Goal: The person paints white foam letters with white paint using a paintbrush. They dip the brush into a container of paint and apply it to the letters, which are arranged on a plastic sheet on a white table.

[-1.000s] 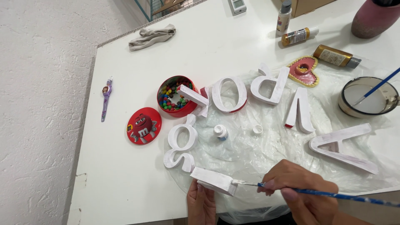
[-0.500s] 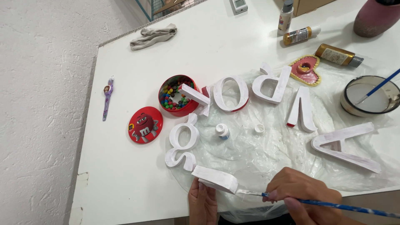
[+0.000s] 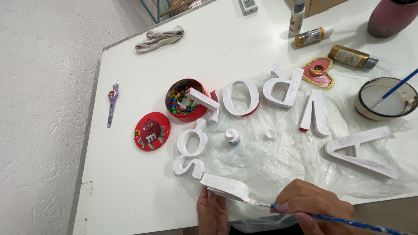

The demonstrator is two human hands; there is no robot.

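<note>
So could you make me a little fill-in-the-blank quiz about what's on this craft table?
1. The right hand holds a paintbrush with a ____ handle.
2. The left hand steadies a white painted piece at the table's ____ edge.
3. The open red tin is filled with colourful ____.
4. The pink ornament beside the letters is shaped like a ____.

Missing words: blue; near; candies; heart
</note>
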